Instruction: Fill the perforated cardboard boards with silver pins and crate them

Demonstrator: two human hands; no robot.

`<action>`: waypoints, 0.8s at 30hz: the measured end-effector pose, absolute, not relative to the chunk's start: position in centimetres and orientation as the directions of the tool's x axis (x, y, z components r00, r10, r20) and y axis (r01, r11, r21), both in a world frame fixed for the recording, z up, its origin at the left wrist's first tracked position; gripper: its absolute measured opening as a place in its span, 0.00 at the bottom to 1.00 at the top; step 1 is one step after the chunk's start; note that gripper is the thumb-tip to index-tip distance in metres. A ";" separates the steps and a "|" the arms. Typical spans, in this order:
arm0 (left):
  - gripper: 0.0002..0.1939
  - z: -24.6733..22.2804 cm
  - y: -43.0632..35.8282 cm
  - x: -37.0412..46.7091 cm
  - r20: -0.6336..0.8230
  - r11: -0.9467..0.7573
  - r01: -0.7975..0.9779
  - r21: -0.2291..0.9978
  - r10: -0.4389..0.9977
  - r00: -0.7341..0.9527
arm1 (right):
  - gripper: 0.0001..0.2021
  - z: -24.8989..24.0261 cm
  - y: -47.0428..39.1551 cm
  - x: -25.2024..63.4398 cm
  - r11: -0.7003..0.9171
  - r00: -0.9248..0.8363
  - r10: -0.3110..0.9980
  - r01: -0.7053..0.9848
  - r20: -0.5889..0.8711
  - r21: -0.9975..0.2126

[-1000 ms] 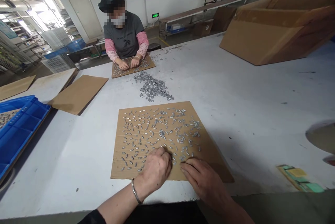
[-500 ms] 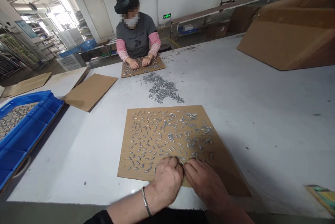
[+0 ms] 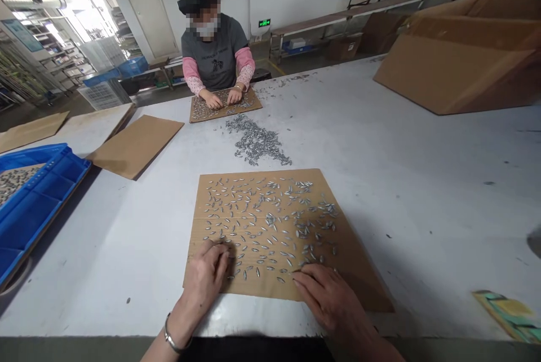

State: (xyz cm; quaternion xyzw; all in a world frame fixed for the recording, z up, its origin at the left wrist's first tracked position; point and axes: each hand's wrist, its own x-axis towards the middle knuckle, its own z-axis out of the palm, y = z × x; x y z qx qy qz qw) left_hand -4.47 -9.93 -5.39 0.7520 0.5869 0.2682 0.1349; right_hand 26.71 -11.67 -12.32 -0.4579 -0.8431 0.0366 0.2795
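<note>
In front of me a brown cardboard sheet [image 3: 359,280] lies flat, covered with small silver spindle-shaped metal pieces [image 3: 253,232]. To the left the pieces are spread out singly; towards the right several lie in clumps. My left hand [image 3: 205,272] rests over the sheet's near left part, fingers curled together and hiding what is under them. Near the front edge, right of the middle, my right hand [image 3: 327,294] has thumb and fingertips pinched close to a few pieces. Whether either hand holds a piece is too small to make out.
Beyond the sheet lies a heap of the same pieces [image 3: 257,142]. Across the table a person [image 3: 215,52] handles pieces on another cardboard sheet [image 3: 200,117]. A blue tray [image 3: 46,193] and a bare cardboard sheet [image 3: 135,145] are at left, a large carton [image 3: 448,69] at right.
My hands, together at the sheet's front edge before, are now apart. The left has moved left over the sheet; the right stays near its place. Single pieces show between them.
</note>
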 end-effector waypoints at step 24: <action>0.11 -6.5 -10.5 -3.5 0.252 -0.334 0.766 0.549 0.940 0.229 | 0.14 -10.6 -8.7 23.0 0.647 -0.549 0.737 0.742 0.394 -0.177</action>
